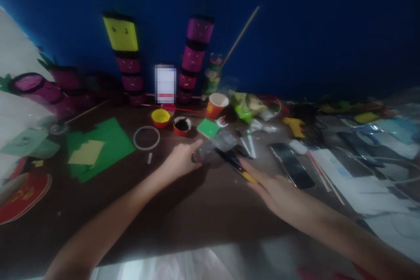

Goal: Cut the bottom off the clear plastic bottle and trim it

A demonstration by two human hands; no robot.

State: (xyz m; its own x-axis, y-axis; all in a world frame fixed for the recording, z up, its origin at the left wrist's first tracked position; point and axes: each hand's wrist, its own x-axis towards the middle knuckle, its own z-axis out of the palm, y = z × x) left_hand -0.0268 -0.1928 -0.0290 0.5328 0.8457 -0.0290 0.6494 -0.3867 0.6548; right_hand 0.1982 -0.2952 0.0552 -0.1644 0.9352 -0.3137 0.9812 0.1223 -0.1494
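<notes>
My left hand (185, 156) is closed around the capped end of a clear plastic bottle (210, 148), which lies sideways just above the dark table. In my right hand (267, 183) is a slim black-and-yellow tool (241, 169), which looks like a utility knife. Its dark front end points at the bottle's near side; blur hides whether they touch. Behind the bottle lies a small green pad (208, 128). A white marker (251, 143) rests to the right of the bottle.
Cups, including an orange paper cup (216, 106), stand behind the hands. Green sheets (101, 148) and a clear ring (146, 138) lie left. To the right are a black phone (292, 165) and a yellow glue gun (294, 127). Purple towers (193, 57) line the blue wall.
</notes>
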